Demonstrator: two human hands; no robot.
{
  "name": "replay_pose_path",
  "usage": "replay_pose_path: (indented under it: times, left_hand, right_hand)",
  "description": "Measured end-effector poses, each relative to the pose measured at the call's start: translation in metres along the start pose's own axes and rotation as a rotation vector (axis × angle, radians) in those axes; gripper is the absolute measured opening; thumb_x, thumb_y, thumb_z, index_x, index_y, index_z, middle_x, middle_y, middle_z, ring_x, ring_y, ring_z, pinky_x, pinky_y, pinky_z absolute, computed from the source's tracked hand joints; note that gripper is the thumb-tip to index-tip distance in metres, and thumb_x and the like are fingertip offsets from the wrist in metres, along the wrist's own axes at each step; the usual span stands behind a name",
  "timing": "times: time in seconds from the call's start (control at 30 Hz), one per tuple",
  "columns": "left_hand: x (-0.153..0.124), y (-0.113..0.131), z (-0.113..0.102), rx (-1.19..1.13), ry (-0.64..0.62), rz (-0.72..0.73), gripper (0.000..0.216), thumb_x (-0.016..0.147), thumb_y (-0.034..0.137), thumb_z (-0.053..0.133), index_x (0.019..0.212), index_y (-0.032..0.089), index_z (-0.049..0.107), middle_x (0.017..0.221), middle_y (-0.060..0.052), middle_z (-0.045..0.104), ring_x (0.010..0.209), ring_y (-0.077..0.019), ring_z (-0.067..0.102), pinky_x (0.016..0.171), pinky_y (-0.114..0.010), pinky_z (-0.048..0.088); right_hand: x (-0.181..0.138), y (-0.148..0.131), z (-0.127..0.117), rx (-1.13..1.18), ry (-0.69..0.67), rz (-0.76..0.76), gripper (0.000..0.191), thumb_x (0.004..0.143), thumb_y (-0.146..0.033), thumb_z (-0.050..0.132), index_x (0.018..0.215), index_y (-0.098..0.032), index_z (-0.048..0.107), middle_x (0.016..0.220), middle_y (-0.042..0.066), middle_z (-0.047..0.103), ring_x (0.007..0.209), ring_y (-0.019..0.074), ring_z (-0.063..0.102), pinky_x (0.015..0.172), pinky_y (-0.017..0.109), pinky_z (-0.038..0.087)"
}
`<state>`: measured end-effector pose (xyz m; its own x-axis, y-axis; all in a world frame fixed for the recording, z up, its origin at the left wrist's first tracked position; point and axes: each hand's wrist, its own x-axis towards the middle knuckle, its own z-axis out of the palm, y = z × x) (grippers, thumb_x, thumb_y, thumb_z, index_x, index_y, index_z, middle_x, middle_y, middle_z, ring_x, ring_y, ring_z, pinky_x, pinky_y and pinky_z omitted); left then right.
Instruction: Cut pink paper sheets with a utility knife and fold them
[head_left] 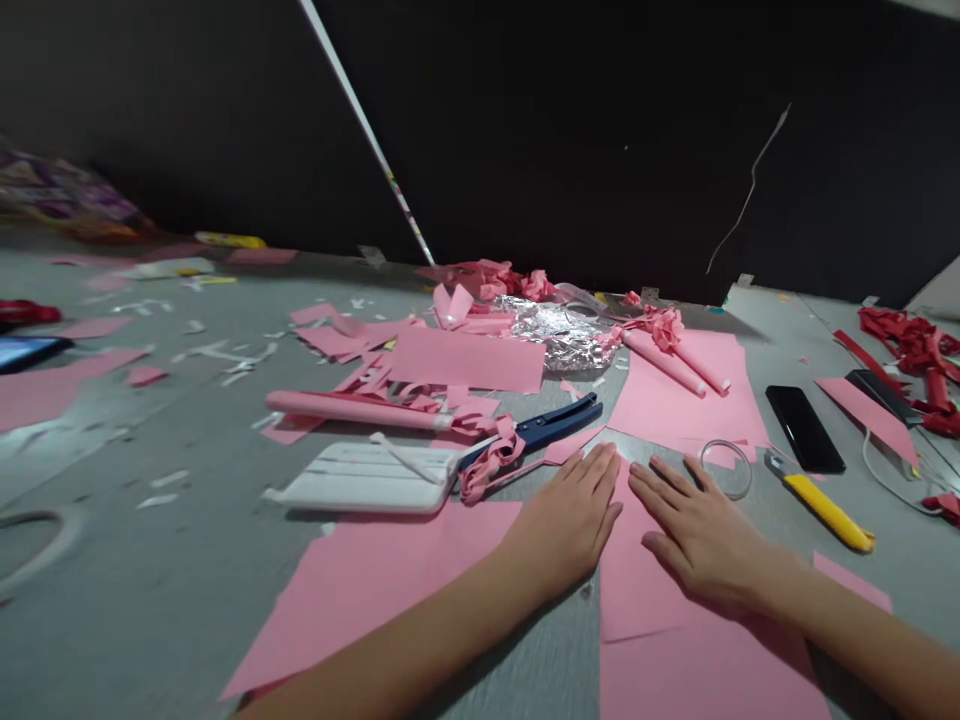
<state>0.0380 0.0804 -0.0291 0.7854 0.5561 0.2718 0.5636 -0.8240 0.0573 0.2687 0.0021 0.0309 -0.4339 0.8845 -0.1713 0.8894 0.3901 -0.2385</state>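
My left hand (574,515) lies flat with fingers stretched out, pressing on a pink paper sheet (637,590) on the grey table. My right hand (694,530) lies flat next to it on the same sheet, fingers spread. Neither hand holds anything. Another large pink sheet (367,590) lies under my left forearm. Blue-handled scissors (544,428) rest just beyond my left hand, beside a curled pink paper strip (491,462).
A clear tape ring (726,467), a yellow utility knife (825,505) and a black phone (804,428) lie right of my hands. A white tray (367,478), pink paper rolls (352,408), crumpled foil (559,335) and red scraps (911,350) lie scattered farther out.
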Motion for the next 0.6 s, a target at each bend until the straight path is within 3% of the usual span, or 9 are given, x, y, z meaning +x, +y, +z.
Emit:
replay_pose_path:
  times: [0.3,0.47,0.6]
  left_hand:
    - [0.001,-0.001,0.002,0.029,0.012,0.017,0.056,0.117,0.031,0.033,0.158,-0.001,0.053,0.166,-0.026,0.055,0.157,-0.0367,0.052,0.128,-0.051,0.042]
    - [0.002,-0.003,0.002,0.030,-0.004,0.028,0.057,0.117,0.032,0.033,0.158,-0.002,0.053,0.168,-0.026,0.053,0.159,-0.0365,0.050,0.130,-0.051,0.041]
    - [0.002,-0.005,0.004,0.022,-0.006,0.035,0.057,0.117,0.032,0.033,0.158,-0.002,0.053,0.167,-0.027,0.053,0.159,-0.0370,0.050,0.129,-0.052,0.042]
  right_hand:
    - [-0.043,0.015,0.018,-0.093,0.042,-0.014,0.064,0.119,-0.039,0.043,0.178,-0.026,0.022,0.182,0.002,0.027,0.170,0.0334,0.025,0.136,0.072,0.021]
    - [-0.070,0.020,0.025,-0.154,0.107,-0.011,0.068,0.118,-0.037,0.048,0.178,-0.029,0.018,0.180,0.002,0.033,0.169,0.0345,0.030,0.137,0.072,0.017]
    - [-0.093,0.024,0.029,-0.172,0.101,0.015,0.074,0.118,-0.040,0.049,0.179,-0.031,0.009,0.180,0.004,0.034,0.168,0.0352,0.032,0.135,0.073,0.022]
